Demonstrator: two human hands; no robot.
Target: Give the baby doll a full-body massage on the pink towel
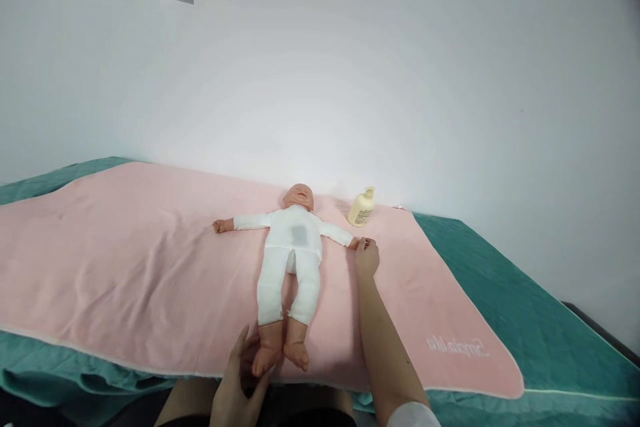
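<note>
A baby doll [290, 247] in white clothes lies on its back on a pink towel [125, 267], arms spread and feet toward me. My left hand [240, 380] cups the doll's left-side foot at the towel's near edge, fingers curled around it. My right hand [367, 257] reaches forward and pinches the doll's hand at the end of its outstretched arm.
A cream pump bottle [362, 207] stands just beyond the doll's arm near the white wall. The pink towel lies over a teal sheet [525, 307] covering the table. A dark edge shows at far right.
</note>
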